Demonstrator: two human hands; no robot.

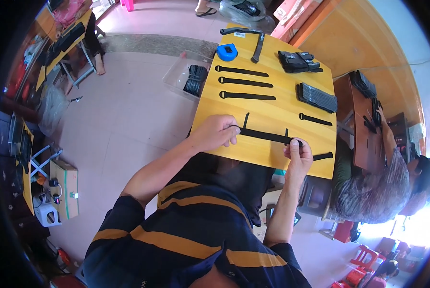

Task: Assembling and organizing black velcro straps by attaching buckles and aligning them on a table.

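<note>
The left hand and right hand each pinch one end of a black strap, apparently holding it flat and taut on the yellow wooden tabletop. Three similar straps lie in parallel rows beyond it, near a blue tape measure; the floor is pale pink tile.

**One head-worn fisheye view, looking steeply down**

The single camera is sitting on the person's head, looking down and forward over the striped shirt onto the yellow worktop. It is standing close enough that both hands are falling mid-frame. The wide lens is bending the worktop edges and pulling in pink floor at left and a seated neighbour at right.
</note>
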